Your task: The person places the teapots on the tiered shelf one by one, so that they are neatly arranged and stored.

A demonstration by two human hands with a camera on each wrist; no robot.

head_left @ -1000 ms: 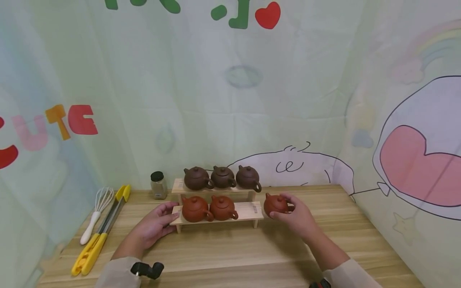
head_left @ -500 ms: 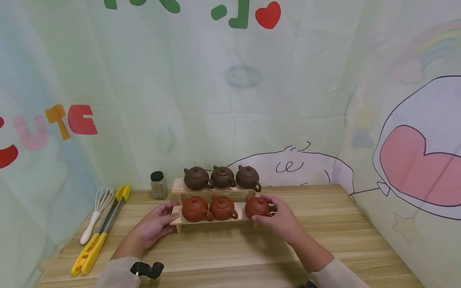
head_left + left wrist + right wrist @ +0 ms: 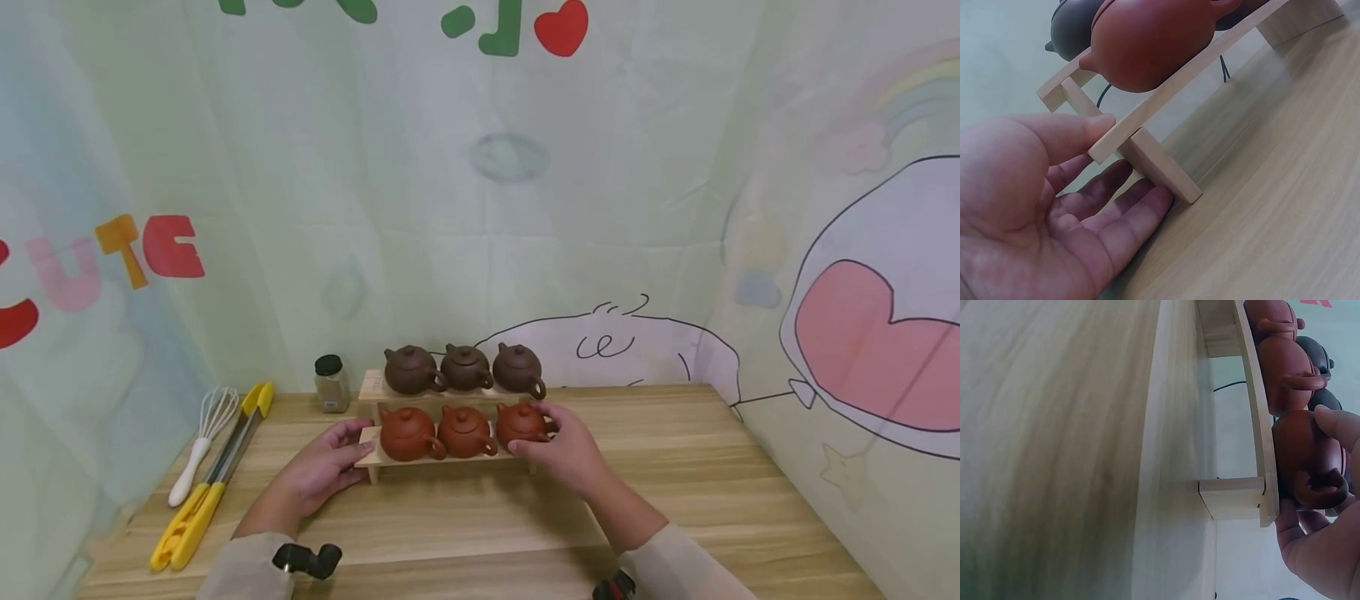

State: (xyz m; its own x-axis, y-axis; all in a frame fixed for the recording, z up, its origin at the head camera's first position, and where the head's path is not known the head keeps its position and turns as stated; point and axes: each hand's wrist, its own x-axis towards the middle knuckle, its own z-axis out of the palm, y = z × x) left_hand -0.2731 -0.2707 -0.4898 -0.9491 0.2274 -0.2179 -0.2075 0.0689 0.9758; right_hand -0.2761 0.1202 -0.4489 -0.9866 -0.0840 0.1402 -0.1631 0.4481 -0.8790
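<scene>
My left hand (image 3: pixel 321 468) holds the left end of a small two-tier wooden stand (image 3: pixel 371 457). In the left wrist view the thumb lies on the shelf end and the fingers curl beneath, by the leg (image 3: pixel 1163 167). My right hand (image 3: pixel 568 450) grips a reddish-brown teapot (image 3: pixel 521 423) at the right end of the lower shelf. The right wrist view shows thumb and fingers around this teapot (image 3: pixel 1307 447), its base at the shelf. Two more reddish teapots, one at the left (image 3: pixel 407 435) and one in the middle (image 3: pixel 463 432), share that shelf.
Three dark brown teapots (image 3: pixel 411 372) line the upper shelf. A black-lidded jar (image 3: pixel 332 385) stands behind the stand's left end. A whisk (image 3: pixel 197 454) and yellow-handled tongs (image 3: pixel 213 483) lie on the wooden table's left side. A printed cloth (image 3: pixel 390 208) hangs behind.
My right hand has carried the reddish teapot leftward, from beside the stand onto the right end of the lower shelf, near the middle teapot. The left hand has stayed on the stand.
</scene>
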